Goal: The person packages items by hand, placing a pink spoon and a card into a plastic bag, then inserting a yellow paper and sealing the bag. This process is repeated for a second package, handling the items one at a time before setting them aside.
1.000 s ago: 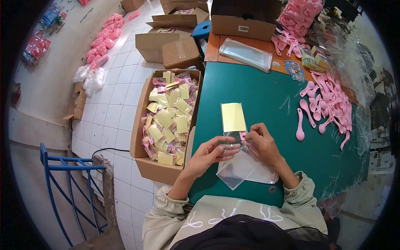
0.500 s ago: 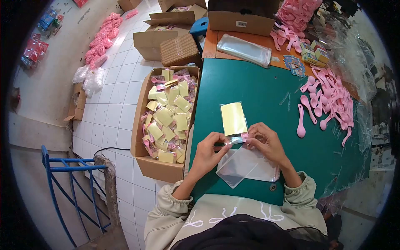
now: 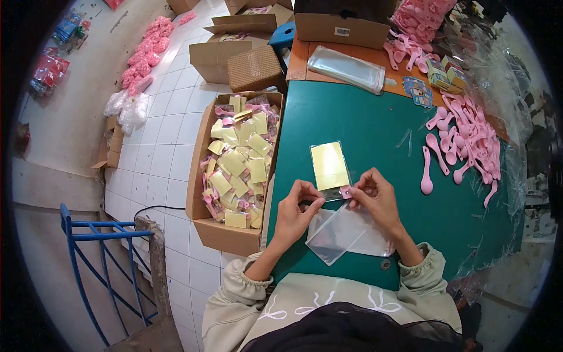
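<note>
Between my two hands is a small clear plastic bag (image 3: 337, 190) with a yellow card (image 3: 329, 166) inside. The pink end of a spoon handle (image 3: 345, 191) shows at its near right corner; the rest is hidden behind the card. Thumb and fingers of my left hand (image 3: 298, 210) are closed on the near left corner of the bag. My right hand (image 3: 375, 198) pinches the near right corner, beside the pink end. Flat clear bags (image 3: 346, 234) lie on the green table (image 3: 366, 126) just below my hands.
To the left stands a cardboard box (image 3: 226, 239) full of packed bags with yellow cards. A pile of pink spoons (image 3: 463, 138) lies on the right. Behind are a stack of clear bags (image 3: 346, 69), small cards (image 3: 417, 91), little boxes (image 3: 446, 75) and a brown carton (image 3: 340, 29).
My right hand's fingers have shifted slightly up at the bag's near right corner, and the bag's near edge lies flatter. The pink handle end shows more clearly. The view has moved slightly.
</note>
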`<state>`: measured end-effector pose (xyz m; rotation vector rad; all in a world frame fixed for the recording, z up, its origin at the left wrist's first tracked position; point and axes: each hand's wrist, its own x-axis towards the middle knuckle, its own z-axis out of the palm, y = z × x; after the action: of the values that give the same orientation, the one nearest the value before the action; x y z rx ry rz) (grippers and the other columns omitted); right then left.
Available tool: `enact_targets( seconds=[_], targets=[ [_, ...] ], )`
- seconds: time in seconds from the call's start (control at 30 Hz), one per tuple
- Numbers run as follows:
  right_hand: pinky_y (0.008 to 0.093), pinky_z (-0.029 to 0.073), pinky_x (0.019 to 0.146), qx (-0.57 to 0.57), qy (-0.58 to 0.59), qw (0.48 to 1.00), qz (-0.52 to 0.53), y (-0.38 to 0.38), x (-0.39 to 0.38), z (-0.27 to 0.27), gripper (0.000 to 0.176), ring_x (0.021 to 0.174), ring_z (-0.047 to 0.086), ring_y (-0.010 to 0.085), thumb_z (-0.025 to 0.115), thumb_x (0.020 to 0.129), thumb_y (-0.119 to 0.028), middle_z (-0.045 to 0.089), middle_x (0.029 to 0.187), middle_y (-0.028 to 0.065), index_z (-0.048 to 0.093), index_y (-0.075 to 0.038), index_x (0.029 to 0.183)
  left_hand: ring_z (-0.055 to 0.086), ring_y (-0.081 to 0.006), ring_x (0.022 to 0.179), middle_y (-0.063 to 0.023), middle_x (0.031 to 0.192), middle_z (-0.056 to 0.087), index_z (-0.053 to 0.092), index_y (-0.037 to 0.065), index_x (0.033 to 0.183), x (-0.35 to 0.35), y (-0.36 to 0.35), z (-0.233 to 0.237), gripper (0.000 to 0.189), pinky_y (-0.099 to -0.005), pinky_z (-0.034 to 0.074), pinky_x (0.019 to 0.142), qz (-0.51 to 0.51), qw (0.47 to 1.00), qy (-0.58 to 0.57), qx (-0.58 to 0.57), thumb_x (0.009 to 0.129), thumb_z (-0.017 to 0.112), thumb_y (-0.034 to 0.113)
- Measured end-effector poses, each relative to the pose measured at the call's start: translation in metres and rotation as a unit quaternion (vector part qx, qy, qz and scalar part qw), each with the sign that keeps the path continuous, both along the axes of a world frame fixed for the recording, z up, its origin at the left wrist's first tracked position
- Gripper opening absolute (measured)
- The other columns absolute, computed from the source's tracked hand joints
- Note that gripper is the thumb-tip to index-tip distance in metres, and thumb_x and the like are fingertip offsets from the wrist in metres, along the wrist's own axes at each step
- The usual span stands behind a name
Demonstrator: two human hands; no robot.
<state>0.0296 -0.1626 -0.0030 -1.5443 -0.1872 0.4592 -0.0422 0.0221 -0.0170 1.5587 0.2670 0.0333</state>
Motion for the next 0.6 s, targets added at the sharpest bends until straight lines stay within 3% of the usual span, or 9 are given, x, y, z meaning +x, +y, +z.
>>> enact_targets(
  seconds=[0.17, 0.37, 0.5, 0.57, 0.6],
  targets=[
    [0.0208, 0.048, 0.051, -0.014, -0.034, 0.999, 0.015, -0.001, 0.000, -0.004, 0.013, 0.060, 0.060, 0.0078, 0.063, 0.083, -0.004, 0.060, 0.073, 0.0037, 0.052, -0.001, 0.089, 0.058, -0.0073, 0.075, -0.0040, 0.085, 0.061, 0.053, 0.001, 0.095, -0.002, 0.001, -0.002, 0.016, -0.0197, 0.047, 0.056, -0.031, 0.999, -0.019, 0.039, 0.083, 0.063, 0.004],
    [0.0209, 0.048, 0.052, -0.031, -0.031, 0.999, 0.024, 0.002, -0.001, 0.002, 0.031, 0.062, 0.060, 0.0081, 0.061, 0.084, -0.003, 0.059, 0.077, 0.0041, 0.054, 0.000, 0.114, 0.058, -0.0076, 0.078, -0.0070, 0.098, 0.059, 0.053, 0.001, 0.107, -0.002, 0.001, 0.000, 0.026, -0.0194, 0.046, 0.058, -0.025, 0.997, -0.029, 0.064, 0.083, 0.062, 0.002],
    [0.0218, 0.048, 0.053, -0.059, -0.042, 0.996, 0.050, 0.000, 0.000, 0.002, 0.036, 0.062, 0.058, 0.0082, 0.060, 0.085, -0.004, 0.058, 0.077, 0.0040, 0.053, -0.001, 0.119, 0.055, -0.0064, 0.080, -0.0059, 0.108, 0.056, 0.049, 0.002, 0.120, -0.002, 0.002, 0.002, 0.039, -0.0184, 0.044, 0.058, -0.037, 0.995, -0.040, 0.083, 0.083, 0.060, 0.000],
    [0.0233, 0.048, 0.055, -0.074, -0.029, 0.995, 0.053, -0.001, -0.001, 0.005, 0.036, 0.064, 0.058, 0.0098, 0.061, 0.083, -0.005, 0.058, 0.078, 0.0047, 0.054, -0.002, 0.119, 0.053, -0.0054, 0.080, -0.0037, 0.108, 0.055, 0.047, 0.003, 0.126, -0.002, 0.008, 0.001, 0.044, -0.0180, 0.043, 0.060, -0.045, 0.998, 0.006, -0.049, 0.084, 0.059, 0.001],
    [0.0242, 0.048, 0.056, -0.122, -0.112, 0.985, 0.050, -0.005, 0.003, 0.009, 0.036, 0.066, 0.058, 0.0117, 0.062, 0.083, -0.006, 0.058, 0.079, 0.0058, 0.055, -0.003, 0.118, 0.051, -0.0049, 0.080, -0.0026, 0.109, 0.054, 0.045, 0.004, 0.128, -0.001, 0.013, 0.002, 0.046, -0.0178, 0.042, 0.061, -0.049, 0.992, 0.029, -0.116, 0.084, 0.059, 0.001]
  ],
)
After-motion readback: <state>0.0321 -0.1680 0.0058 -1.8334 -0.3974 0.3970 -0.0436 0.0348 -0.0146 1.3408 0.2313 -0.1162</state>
